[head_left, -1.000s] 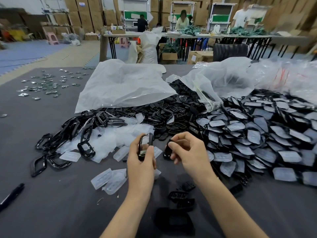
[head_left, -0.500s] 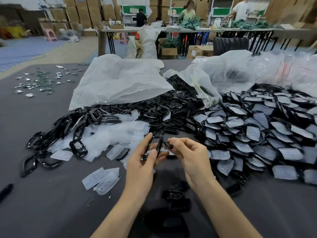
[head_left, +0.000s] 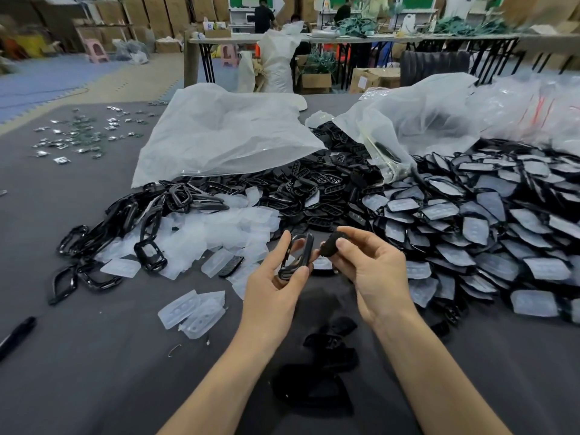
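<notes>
A black oval plastic frame point(head_left: 298, 254) is pinched upright by the left grip point(head_left: 273, 287) and a small black rounded plastic piece point(head_left: 332, 245) by the right grip point(head_left: 373, 274), the two held just beside each other above the grey tabletop point(head_left: 94, 356).

White plastic bag point(head_left: 226, 136) drapes heaped black shells point(head_left: 317, 186) — metal bits point(head_left: 78, 142) scattered far left.

Your grey table point(head_left: 94, 381) is carrying heaps of black frames point(head_left: 94, 237), clear plastic inserts point(head_left: 191, 312), white bags point(head_left: 219, 133), scattered metal pieces point(head_left: 72, 141) and a pen point(head_left: 17, 335).
</notes>
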Motion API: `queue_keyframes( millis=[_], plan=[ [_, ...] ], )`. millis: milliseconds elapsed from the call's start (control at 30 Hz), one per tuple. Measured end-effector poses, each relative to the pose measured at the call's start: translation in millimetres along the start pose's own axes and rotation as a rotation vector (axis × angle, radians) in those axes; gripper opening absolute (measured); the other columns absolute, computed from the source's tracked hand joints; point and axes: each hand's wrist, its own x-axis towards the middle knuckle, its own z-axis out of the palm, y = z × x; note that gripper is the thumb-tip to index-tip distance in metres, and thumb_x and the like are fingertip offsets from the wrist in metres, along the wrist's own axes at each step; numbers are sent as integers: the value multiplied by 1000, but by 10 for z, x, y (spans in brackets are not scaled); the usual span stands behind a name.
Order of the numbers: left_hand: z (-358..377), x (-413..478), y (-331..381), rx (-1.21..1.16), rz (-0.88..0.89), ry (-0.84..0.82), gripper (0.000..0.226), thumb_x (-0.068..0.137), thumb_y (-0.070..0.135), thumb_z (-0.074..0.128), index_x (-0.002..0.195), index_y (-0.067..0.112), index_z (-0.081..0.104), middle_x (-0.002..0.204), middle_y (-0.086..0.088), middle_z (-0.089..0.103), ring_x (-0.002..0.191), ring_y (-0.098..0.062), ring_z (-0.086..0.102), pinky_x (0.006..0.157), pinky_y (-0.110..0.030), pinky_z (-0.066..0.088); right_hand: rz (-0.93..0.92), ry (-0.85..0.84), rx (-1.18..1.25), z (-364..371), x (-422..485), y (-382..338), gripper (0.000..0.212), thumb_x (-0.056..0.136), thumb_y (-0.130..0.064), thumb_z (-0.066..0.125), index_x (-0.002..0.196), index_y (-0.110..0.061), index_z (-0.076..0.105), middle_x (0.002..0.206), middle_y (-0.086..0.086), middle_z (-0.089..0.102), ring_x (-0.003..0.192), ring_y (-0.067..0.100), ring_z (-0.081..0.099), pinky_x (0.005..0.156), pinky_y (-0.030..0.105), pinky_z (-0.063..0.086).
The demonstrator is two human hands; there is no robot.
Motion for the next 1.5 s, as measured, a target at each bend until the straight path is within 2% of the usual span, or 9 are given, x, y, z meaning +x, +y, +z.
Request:
queue_keyframes(
  millis=[233,300,367,467,667,867,1033,1400,1500],
  plan=[
    [-5,-31,-5,-17,-32,-25,60,87,6,68,141,25,48,104,6,71,48,12,52,51,2,34,38,26,64,3,-16,-46,15,90,5,57,85,-2,69,68,4,73,65,14,70,57,19,55],
    [-4,-22,-19,-25,-32,-20,59,87,7,68,140,25,48,109,11,65,65,9,64,51,3,34,69,43,86,-5,-19,-58,14,89,4,59,82,-3,69,67,6,72,60,14,69,53,20,55],
    [-4,-18,-39,-61,-27,-21,59,87,7,68,139,23,48,108,15,68,92,7,44,54,0,38,96,70,115,-11,-17,-68,14,88,4,60,79,-2,69,63,6,71,53,13,66,50,19,53],
    [0,-3,-74,-70,-30,-21,59,87,7,68,139,22,47,97,30,68,93,8,33,72,-11,50,122,107,141,-15,-9,-71,12,85,3,64,75,-2,70,58,4,68,50,11,63,49,18,52],
    [1,6,-68,-61,-40,-6,59,87,8,69,139,23,47,99,39,64,95,8,34,88,-25,40,144,122,155,-20,-4,-70,13,83,4,64,73,-1,69,56,3,67,49,10,63,50,18,52],
    [1,18,-91,-64,-40,-7,59,87,8,69,139,25,47,101,41,63,98,7,35,76,-15,51,153,132,147,-15,-5,-74,13,83,5,64,73,-1,69,57,4,66,50,9,62,50,18,53],
    [4,24,-78,-72,-48,-12,59,87,8,68,140,24,47,109,37,63,102,8,62,92,-12,47,144,131,135,-19,-2,-72,13,84,4,64,73,-1,70,57,3,66,51,8,62,51,18,53],
    [25,18,-47,-83,-44,-19,58,89,3,65,140,19,45,97,41,64,87,15,61,92,-9,45,109,109,106,-36,9,-47,15,85,6,62,76,-2,71,61,4,68,54,10,63,53,18,54],
    [23,15,-47,-77,-40,-20,58,89,3,65,141,18,45,96,41,64,101,13,60,93,-9,44,108,108,106,-39,7,-51,17,85,6,63,73,-3,71,63,5,68,55,10,64,53,19,54]
  ],
)
